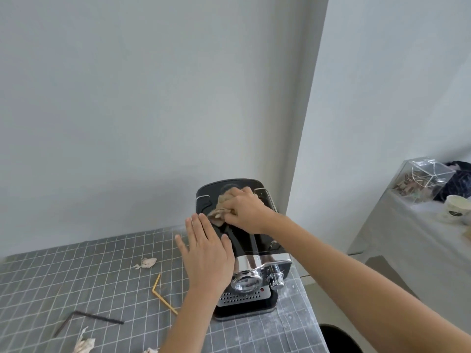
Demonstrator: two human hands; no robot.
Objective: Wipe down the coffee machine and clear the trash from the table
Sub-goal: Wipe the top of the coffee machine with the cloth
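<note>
A black and chrome coffee machine [254, 247] stands at the right end of the grey checked table [76, 281], close to the wall. My right hand [246, 208] is shut on a beige cloth [220, 205] pressed on the machine's black top. My left hand [206, 253] lies flat, fingers apart, against the machine's left side. Trash lies on the table: a crumpled paper scrap [146, 263], a bent yellow straw [160, 293], a bent black straw [86, 317] and another crumpled scrap [82, 343] at the front edge.
The white wall rises right behind the machine. A dark round bin opening [339, 338] shows below the table's right edge. To the right stands another covered table [407, 238] with a clear plastic box [425, 182], a dark bundle and a paper cup [455, 208].
</note>
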